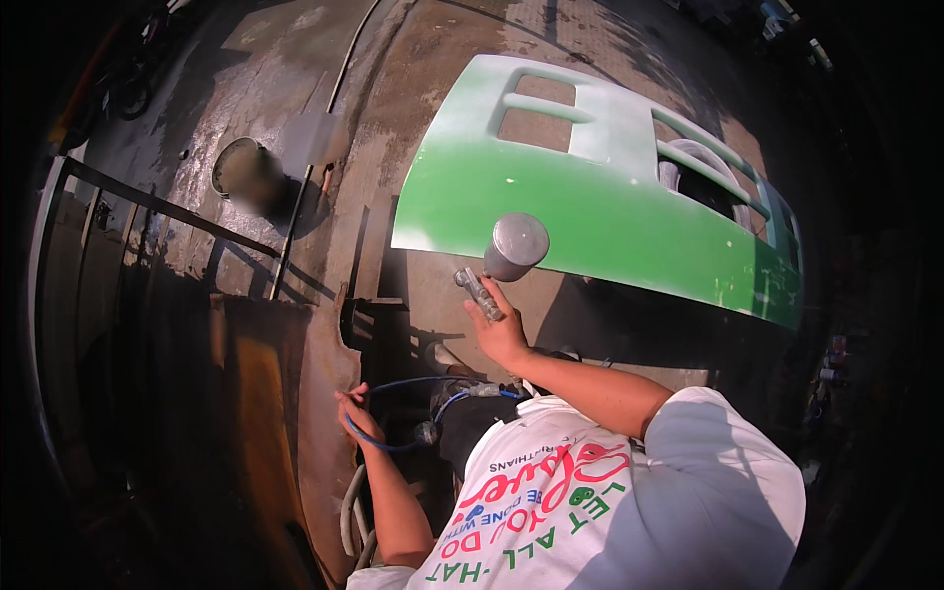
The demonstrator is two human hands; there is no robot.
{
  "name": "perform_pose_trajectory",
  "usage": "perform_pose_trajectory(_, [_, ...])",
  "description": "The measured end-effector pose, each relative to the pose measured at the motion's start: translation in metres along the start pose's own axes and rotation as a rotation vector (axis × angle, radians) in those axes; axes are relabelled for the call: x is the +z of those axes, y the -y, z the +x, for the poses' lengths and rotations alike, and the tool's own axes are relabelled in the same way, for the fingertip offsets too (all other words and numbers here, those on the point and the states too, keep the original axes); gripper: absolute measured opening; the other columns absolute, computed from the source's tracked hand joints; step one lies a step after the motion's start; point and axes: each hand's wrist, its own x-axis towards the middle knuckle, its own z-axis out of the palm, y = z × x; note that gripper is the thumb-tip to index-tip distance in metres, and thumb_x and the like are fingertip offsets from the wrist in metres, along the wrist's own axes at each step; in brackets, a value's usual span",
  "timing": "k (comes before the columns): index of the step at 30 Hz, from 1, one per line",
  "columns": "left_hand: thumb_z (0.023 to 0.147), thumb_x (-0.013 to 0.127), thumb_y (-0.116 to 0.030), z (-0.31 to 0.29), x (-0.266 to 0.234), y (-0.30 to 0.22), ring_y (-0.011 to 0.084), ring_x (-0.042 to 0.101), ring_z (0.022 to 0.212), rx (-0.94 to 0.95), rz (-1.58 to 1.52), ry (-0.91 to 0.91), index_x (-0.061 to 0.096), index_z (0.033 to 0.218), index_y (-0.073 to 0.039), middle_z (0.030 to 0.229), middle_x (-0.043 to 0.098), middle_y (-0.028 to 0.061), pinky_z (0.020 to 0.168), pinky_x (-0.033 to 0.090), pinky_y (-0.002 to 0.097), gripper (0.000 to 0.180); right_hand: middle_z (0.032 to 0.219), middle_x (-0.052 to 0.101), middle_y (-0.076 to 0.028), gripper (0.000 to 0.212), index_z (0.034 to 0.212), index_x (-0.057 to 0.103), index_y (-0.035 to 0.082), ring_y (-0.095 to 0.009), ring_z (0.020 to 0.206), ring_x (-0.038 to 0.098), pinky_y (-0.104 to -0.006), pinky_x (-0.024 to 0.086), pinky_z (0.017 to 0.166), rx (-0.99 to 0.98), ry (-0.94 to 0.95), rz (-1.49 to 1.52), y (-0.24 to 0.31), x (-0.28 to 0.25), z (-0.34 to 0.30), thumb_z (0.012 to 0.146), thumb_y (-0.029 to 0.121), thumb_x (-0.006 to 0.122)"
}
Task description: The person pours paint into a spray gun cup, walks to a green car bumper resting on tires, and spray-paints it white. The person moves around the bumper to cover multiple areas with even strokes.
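My right hand (503,336) is wrapped round the grip of a metal paint spray gun (477,292), whose silver cup (518,243) stands on top. The gun is beside the near edge of a large vehicle bumper panel (560,211), sprayed bright green on its lower part and whitish towards its cut-out openings. A few pale spots mark the green. My left hand (356,408) is closed round a blue air hose (401,382), which loops back to fittings at my waist. I cannot see whether hose and gun are joined.
On the left, a metal railing (162,206) and a rusty sheet (265,383) stand close to my left arm. Beyond them a round bucket (236,165) sits on wet concrete, near a long thin pipe (339,74). A coiled pale hose (693,157) shows through a panel opening.
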Motion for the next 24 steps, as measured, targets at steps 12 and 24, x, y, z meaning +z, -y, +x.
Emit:
perform_pose_trajectory(12, [0.105,0.041,-0.055,0.006,0.105,0.040,0.0189,0.060,0.063,0.235,0.548,0.464,0.064,0.068,0.006,0.062,0.063,0.0127,0.066,0.047,0.0319,0.074,0.118,0.070,-0.018,0.045,0.129,0.060,-0.001,-0.027,0.111,0.067,-0.0341,0.050,0.095,0.047,-0.488,-0.036,-0.075,-0.300,-0.095,0.096,0.028,0.069])
perform_pose_trajectory(24, [0.106,0.040,-0.052,-0.172,0.304,0.063,0.0208,0.057,0.052,0.542,1.016,0.772,0.060,0.063,0.004,0.054,0.059,0.0113,0.055,0.046,0.0363,0.074,0.117,0.071,-0.015,0.038,0.126,0.065,0.004,-0.025,0.110,0.069,-0.0342,0.052,0.092,0.068,-0.842,-0.098,-0.230,-0.568,-0.213,0.095,0.025,0.071])
